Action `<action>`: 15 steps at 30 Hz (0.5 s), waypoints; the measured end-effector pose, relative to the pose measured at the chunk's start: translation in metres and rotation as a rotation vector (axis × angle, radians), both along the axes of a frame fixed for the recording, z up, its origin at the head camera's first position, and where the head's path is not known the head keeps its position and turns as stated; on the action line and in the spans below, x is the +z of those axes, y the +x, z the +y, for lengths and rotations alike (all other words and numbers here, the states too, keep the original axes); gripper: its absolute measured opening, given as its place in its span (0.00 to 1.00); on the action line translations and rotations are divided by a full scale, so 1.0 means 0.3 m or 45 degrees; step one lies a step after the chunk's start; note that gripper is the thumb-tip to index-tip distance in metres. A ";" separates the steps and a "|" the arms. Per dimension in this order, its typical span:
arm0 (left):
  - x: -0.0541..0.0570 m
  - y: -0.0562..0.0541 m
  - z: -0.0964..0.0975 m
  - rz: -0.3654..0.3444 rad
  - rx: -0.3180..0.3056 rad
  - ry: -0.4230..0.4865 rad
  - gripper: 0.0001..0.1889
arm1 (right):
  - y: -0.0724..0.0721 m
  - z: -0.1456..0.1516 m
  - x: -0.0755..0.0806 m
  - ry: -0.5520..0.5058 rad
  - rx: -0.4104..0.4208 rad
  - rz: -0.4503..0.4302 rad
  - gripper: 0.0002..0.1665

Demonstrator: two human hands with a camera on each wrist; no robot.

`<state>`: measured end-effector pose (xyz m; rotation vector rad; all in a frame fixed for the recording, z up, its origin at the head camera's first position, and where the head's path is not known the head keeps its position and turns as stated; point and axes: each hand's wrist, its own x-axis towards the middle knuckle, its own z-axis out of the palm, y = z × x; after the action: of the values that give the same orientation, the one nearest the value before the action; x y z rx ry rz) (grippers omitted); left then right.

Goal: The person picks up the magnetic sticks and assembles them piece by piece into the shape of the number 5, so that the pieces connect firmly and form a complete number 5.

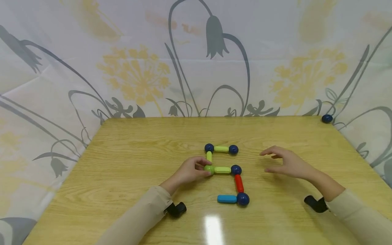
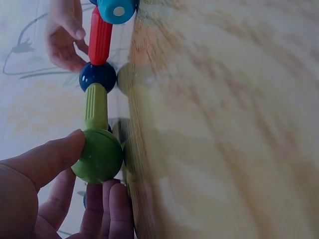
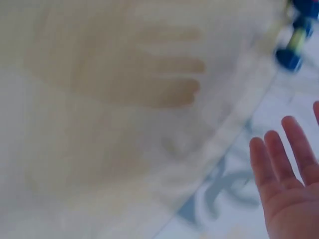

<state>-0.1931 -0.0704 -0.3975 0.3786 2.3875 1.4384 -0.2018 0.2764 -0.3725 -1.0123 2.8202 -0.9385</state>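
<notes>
A joined chain of magnetic balls and rods lies on the table. My left hand (image 1: 190, 170) pinches its green ball (image 1: 209, 169), thumb on one side and fingers on the other. From that ball a lime rod (image 1: 222, 170) runs right to a dark blue ball (image 1: 236, 169), and another lime rod (image 1: 209, 156) leads away to the far blue ball (image 1: 209, 147). A red rod (image 1: 239, 183) comes nearer to a blue ball (image 1: 243, 199) with a light blue rod (image 1: 227, 198) on its left. Right of the chain, my right hand (image 1: 289, 164) hovers, fingers spread and holding nothing.
At the chain's far end, a lime rod (image 1: 221, 149) joins another blue ball (image 1: 233, 149). A loose dark blue ball (image 1: 327, 118) sits at the table's far right corner. Behind the wooden table (image 1: 137, 136) hangs a flowered cloth (image 1: 196, 68).
</notes>
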 end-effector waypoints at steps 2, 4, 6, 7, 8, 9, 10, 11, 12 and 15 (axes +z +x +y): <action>-0.004 -0.004 -0.003 -0.010 -0.002 0.015 0.14 | -0.048 0.064 0.009 0.003 -0.098 -0.023 0.25; -0.008 -0.010 -0.003 -0.015 -0.008 0.030 0.14 | -0.102 0.141 0.022 0.014 -0.216 -0.064 0.26; -0.010 -0.015 -0.004 -0.021 -0.013 0.040 0.14 | -0.158 0.221 0.031 0.013 -0.332 -0.109 0.28; -0.011 -0.016 -0.005 -0.024 -0.015 0.042 0.14 | -0.186 0.262 0.034 0.005 -0.385 -0.128 0.28; -0.010 -0.016 -0.006 -0.027 -0.019 0.045 0.14 | -0.213 0.301 0.033 0.009 -0.439 -0.128 0.29; -0.011 -0.017 -0.006 -0.026 -0.022 0.045 0.14 | -0.239 0.339 0.033 0.015 -0.486 -0.132 0.30; -0.012 -0.016 -0.008 -0.029 -0.025 0.045 0.14 | -0.262 0.376 0.030 0.022 -0.527 -0.131 0.30; -0.012 -0.015 -0.009 -0.033 -0.026 0.048 0.14 | -0.284 0.412 0.026 0.024 -0.565 -0.132 0.31; -0.013 -0.014 -0.011 -0.036 -0.025 0.051 0.14 | -0.304 0.446 0.024 0.037 -0.606 -0.135 0.32; -0.010 -0.007 -0.014 -0.048 -0.028 0.060 0.14 | -0.351 0.541 0.019 0.086 -0.705 -0.143 0.34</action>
<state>-0.1951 -0.0747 -0.4006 0.3846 2.3161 1.4808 -0.3071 0.4386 -0.3669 -0.1514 3.0558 -0.8751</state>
